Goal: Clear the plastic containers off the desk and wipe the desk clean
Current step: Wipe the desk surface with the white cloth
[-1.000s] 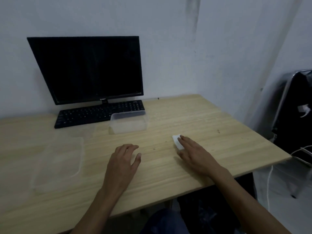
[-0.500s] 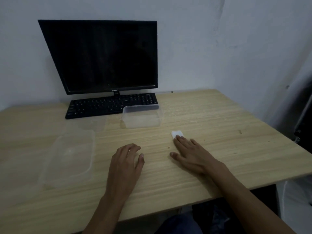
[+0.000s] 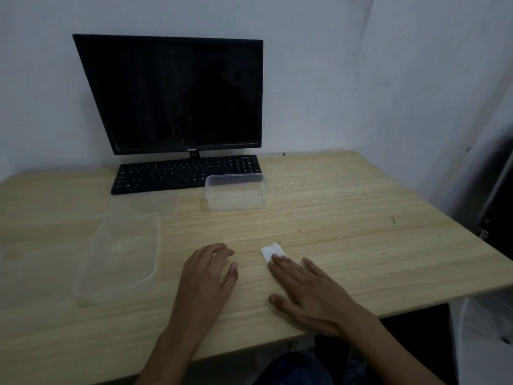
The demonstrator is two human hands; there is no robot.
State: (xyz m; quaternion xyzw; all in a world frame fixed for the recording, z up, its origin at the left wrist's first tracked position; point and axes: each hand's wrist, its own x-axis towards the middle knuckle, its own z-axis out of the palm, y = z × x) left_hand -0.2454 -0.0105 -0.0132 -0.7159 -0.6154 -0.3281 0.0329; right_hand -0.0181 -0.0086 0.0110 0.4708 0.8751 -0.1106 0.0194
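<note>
Two containers (image 3: 235,192) (image 3: 119,257), long axes crosswise.

Matt pale wood-grain desk (image 3: 347,218), clear glossy plastic containers (image 3: 236,194), and a soft white pad (image 3: 271,250).

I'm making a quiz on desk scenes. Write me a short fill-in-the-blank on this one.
1. The right hand presses its fingertips on a white ____.
2. The upright plastic container stands just in front of the ____.
3. The left hand holds ____.
4. The monitor screen is ____.

Missing words: wipe; keyboard; nothing; dark
</note>
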